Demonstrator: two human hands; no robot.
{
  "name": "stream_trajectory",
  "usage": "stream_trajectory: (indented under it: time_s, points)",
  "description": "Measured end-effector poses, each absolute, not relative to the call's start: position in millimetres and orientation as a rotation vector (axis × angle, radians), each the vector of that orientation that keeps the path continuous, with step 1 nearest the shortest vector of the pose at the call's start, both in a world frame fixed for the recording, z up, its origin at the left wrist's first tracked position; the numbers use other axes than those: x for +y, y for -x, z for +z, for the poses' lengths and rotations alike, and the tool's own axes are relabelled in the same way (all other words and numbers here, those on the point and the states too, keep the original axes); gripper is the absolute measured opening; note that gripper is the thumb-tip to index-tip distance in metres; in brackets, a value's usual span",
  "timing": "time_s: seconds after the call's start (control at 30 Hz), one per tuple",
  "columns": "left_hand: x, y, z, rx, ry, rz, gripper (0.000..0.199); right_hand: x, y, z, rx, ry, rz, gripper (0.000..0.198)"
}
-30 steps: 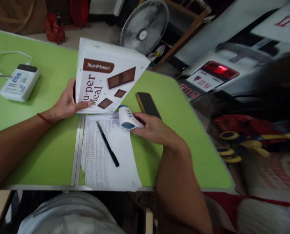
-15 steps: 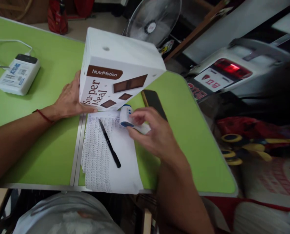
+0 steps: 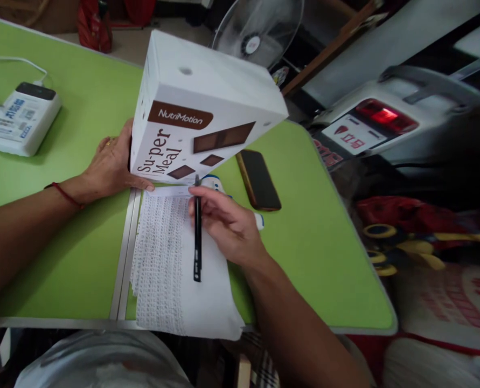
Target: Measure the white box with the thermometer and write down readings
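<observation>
A tall white cardboard box (image 3: 175, 137), printed "NutriMotion Su-per Meal", stands tilted on the green table. My left hand (image 3: 110, 161) holds its lower left side, the thumb in front near the bottom edge. Between the fingertips of my right hand (image 3: 227, 221) is a black pen (image 3: 198, 237), over a stack of paper sheets (image 3: 159, 258) with dense rows of writing. Behind that hand lies a white-and-blue handheld device (image 3: 212, 183), partly hidden by my fingers. A dark phone (image 3: 259, 180) with a brownish case rests to its right.
On the left of the green table (image 3: 320, 258) sits a white device (image 3: 23, 118) with cables and a label. A metal seam runs beside the papers. Beyond the table are a fan (image 3: 251, 43), a white scooter (image 3: 369, 118) with a red light, and yellow-handled tools (image 3: 409, 248).
My right hand has left the white-and-blue device, moved left, and taken hold of the pen, lifting it more upright. My left hand stays on the box.
</observation>
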State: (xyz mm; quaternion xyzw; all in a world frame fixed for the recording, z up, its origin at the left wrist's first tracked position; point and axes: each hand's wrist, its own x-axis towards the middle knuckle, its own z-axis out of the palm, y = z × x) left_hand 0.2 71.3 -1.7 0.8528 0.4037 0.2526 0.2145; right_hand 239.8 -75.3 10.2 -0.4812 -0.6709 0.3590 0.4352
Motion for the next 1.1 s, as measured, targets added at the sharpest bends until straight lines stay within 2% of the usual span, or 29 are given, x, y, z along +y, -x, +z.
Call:
stream_trajectory:
  time_s: [0.1,0.17,0.33,0.43,0.5,0.67,0.9,1.1]
  points:
    - [69.7,-1.2,-0.4,1.178,-2.347,0.662,0.118,-73.1,-236.1,5.1,-1.476,1.144,0.924,0.032]
    - [69.0,-1.8,-0.8,1.185,-2.359,0.663,0.121,-72.6,-230.9,1.2,-1.354,1.118,0.923,0.013]
    - [77.8,1.1,-15.7,1.077,-2.364,0.772,0.134,-72.9,-218.4,-5.0,-1.245,1.154,0.965,0.023]
    - [86.7,3.9,-29.5,0.984,-2.332,0.873,0.133,-72.6,-213.8,-6.7,-1.215,1.266,0.927,0.027]
    - [90.5,4.9,-36.1,0.926,-2.301,0.946,0.129,-72.1,-212.1,-7.6,-1.2,1.312,0.909,0.025]
    - [89.5,4.3,-36.3,0.903,-2.204,0.945,0.121,-70.5,-211.4,-8.2,-1.255,1.372,0.836,0.005]
    - [86.2,3.2,-30.4,0.95,-2.23,0.901,0.13,-69.2,-210.9,-6.5,-1.284,1.508,0.621,0.006]
    - [89.7,3.8,-37.3,0.906,-2.25,0.958,0.129,-68.7,-210.7,-6.0,-1.373,1.538,0.501,0.008]
